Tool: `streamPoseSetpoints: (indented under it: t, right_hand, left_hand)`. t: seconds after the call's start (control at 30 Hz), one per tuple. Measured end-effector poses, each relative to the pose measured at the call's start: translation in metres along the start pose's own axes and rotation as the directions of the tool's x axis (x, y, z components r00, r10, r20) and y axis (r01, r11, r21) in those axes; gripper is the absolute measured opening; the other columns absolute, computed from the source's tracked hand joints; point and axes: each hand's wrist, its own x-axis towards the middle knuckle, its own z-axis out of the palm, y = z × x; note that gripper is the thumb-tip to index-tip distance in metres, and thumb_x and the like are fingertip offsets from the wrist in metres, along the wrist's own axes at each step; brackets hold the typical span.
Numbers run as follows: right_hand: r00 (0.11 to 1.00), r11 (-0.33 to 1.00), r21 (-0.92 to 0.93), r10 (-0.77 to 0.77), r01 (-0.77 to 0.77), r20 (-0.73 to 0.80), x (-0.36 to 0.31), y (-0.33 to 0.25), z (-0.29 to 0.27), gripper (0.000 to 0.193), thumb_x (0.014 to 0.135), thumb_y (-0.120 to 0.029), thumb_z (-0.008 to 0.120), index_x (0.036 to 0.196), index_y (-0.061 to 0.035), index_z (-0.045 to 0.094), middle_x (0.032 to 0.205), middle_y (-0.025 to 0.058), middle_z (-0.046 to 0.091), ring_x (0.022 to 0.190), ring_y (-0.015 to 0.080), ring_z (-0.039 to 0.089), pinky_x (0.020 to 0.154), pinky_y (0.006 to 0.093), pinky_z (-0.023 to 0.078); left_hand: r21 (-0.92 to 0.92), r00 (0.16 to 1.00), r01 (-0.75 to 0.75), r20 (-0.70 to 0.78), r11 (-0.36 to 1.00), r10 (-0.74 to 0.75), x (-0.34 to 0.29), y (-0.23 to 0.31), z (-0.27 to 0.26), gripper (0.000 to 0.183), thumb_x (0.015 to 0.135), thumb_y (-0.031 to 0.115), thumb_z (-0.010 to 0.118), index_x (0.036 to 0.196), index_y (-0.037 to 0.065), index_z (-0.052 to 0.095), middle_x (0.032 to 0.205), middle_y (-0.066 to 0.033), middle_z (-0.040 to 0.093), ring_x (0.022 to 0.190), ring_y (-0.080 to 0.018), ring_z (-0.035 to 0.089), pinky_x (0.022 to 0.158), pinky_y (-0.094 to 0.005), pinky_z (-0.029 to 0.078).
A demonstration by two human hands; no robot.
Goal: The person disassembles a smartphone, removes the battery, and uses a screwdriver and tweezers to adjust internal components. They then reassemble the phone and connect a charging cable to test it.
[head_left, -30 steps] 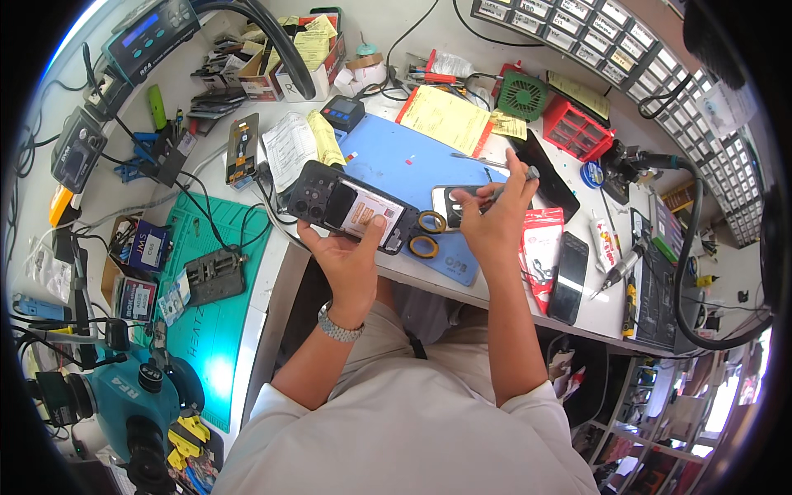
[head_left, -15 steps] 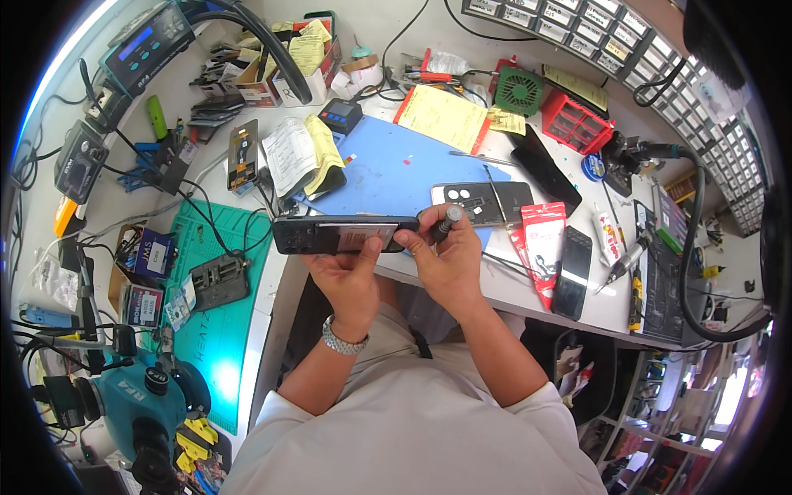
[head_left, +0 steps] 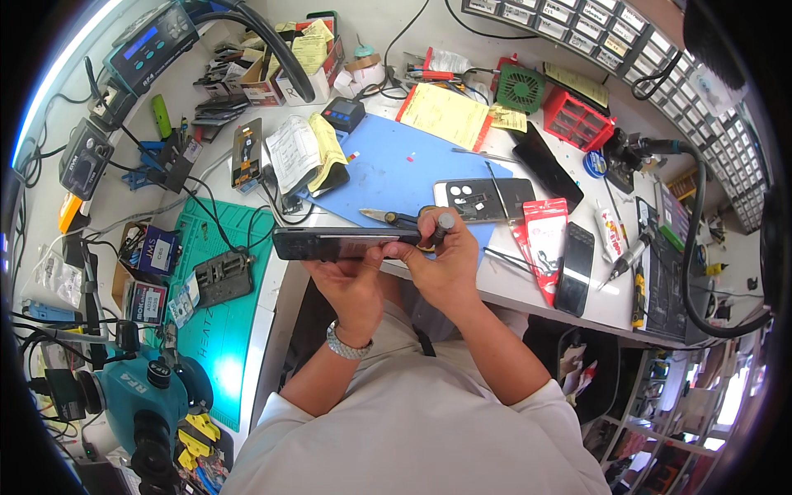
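Above my lap, at the bench's front edge, an open-backed phone [head_left: 330,245] is held level and tilted nearly edge-on. My left hand [head_left: 351,293] grips it from below, thumb on the near side. At the phone's right end, my right hand [head_left: 445,262] presses its thumb against the body. Tucked in the curled fingers of that hand is a dark screwdriver [head_left: 445,222], its round grey end facing up; its tip is hidden. Just beyond the phone lie scissors [head_left: 388,217] with dark and yellow handles, partly covered by my right fingers.
A blue mat [head_left: 371,157] holds a phone back cover [head_left: 511,198] with tweezers [head_left: 498,190] across it. Right of it lie a red-and-white packet [head_left: 544,247] and a dark phone [head_left: 575,268]. A teal microscope [head_left: 144,392] stands at left beside a green mat [head_left: 223,330].
The phone has tipped more edge-on and sits slightly lower, so less of its inside shows. The scissors beyond it have come into view. Both hands keep their hold.
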Motion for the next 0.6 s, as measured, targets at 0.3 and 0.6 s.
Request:
streamPoseSetpoints:
  t: [0.3,0.6]
  right_hand:
    - [0.998,0.993,-0.116,-0.040,0.034,-0.048,-0.012,-0.004,0.007,0.048,0.079,0.001,0.094,0.095,-0.0100,0.050,0.091,-0.0015,0.052,0.079,0.0078,0.045,0.067,0.0262,0.043]
    - [0.971,0.968,0.127,0.198,-0.215,0.135,-0.011,0.006,-0.004,0.055,0.085,-0.004,0.091,0.130,-0.0050,0.059,0.105,0.0024,0.060,0.088,0.0091,0.055,0.071,0.0259,0.047]
  left_hand:
    - [0.125,0.998,0.062,0.010,0.990,-0.064,-0.007,0.005,-0.008,0.073,0.094,-0.013,0.074,0.152,0.007,0.035,0.134,-0.0148,0.065,0.116,-0.0208,0.071,0.101,-0.0358,0.059]
    - [-0.031,0.984,0.139,0.118,0.990,-0.135,0.015,0.016,-0.002,0.074,0.098,-0.011,0.060,0.160,0.012,0.029,0.147,-0.0204,0.056,0.133,-0.0372,0.064,0.111,-0.0506,0.058]
